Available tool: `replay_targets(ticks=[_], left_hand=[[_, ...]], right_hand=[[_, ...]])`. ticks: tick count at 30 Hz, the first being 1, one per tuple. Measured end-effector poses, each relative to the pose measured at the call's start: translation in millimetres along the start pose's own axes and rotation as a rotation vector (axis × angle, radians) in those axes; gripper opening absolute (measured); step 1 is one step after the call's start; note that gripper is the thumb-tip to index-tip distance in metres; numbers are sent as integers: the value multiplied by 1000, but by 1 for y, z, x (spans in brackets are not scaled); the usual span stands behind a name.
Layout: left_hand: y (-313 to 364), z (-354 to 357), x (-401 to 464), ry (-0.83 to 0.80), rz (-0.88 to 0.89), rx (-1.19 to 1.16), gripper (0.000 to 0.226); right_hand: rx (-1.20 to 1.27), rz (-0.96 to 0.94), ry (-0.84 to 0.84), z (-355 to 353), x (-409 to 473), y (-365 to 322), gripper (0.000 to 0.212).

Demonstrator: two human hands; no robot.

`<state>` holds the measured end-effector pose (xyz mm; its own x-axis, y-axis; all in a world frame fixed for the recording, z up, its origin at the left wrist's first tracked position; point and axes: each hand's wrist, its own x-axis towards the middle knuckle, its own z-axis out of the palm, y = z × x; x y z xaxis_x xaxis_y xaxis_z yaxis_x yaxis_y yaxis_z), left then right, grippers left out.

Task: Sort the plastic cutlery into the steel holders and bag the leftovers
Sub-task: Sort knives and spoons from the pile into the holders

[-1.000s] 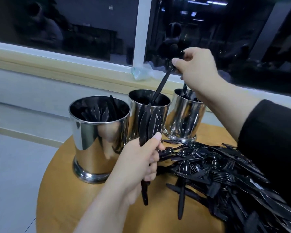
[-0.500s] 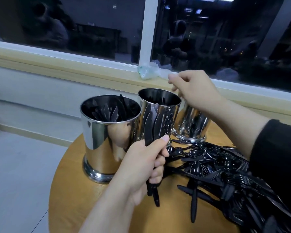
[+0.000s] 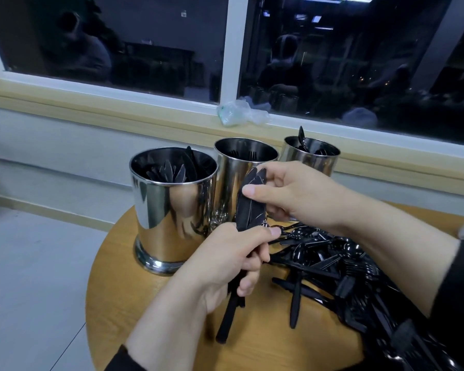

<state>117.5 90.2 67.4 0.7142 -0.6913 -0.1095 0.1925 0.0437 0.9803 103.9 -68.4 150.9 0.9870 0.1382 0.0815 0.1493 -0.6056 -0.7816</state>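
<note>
The knife handles (image 3: 232, 303) are largely swallowed by the left hand (image 3: 225, 266). The middle holder (image 3: 235, 178) is half covered by the knives and the right hand (image 3: 292, 194). The cutlery pile (image 3: 359, 285) is cut off at the right edge, its pieces blurred together there.

A round wooden table (image 3: 134, 303) carries three steel holders (image 3: 172, 210) in a row near its far edge and a loose pile of black plastic cutlery (image 3: 346, 277) spread at right.
</note>
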Motion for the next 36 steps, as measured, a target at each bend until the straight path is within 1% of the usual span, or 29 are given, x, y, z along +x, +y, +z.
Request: replay_targets(ticks=[2, 4, 7, 9, 10, 12, 15, 18, 21, 23, 24, 27, 31, 34, 36], left_hand=[[1, 0, -1, -23, -1, 1, 40], [2, -1, -1, -25, 14, -12, 36], [3, -3, 0, 4, 84, -33, 26], [3, -6, 0, 27, 151, -46, 22], [3, -7, -1, 37, 181, -55, 22], [3, -8, -3, 39, 221, -74, 26], [3, -8, -5, 55, 227, -62, 29], [2, -10, -5, 87, 217, -35, 28], [2, -11, -4, 90, 220, -49, 25], [2, -12, -3, 90, 228, -55, 22], [1, -14, -3, 91, 232, -52, 27], [2, -16, -4, 120, 238, -51, 34], [4, -20, -7, 178, 249, -91, 27], [6, -24, -8, 187, 264, -95, 29], [7, -28, -9, 198, 273, -92, 30]], right_hand=[[13, 8, -12, -1, 0, 0, 37], [21, 6, -15, -2, 2, -1, 35], [17, -13, 34, -4, 3, -5, 27], [27, -28, 112, -8, 5, -8, 14], [28, -35, 154, -10, 6, -9, 12], [24, -36, 187, -14, 7, -12, 13], [-14, -28, 170, -15, 7, -14, 24], [-17, -32, 175, -11, 8, -16, 22], [1, -32, 197, -9, 10, -16, 29], [14, -45, 203, -10, 12, -17, 23], [16, -58, 212, -11, 12, -19, 18], [21, -110, 282, -19, 16, -29, 12], [62, -180, 411, -38, 25, -52, 13], [112, -259, 511, -43, 37, -65, 13], [150, -296, 536, -39, 47, -72, 14]])
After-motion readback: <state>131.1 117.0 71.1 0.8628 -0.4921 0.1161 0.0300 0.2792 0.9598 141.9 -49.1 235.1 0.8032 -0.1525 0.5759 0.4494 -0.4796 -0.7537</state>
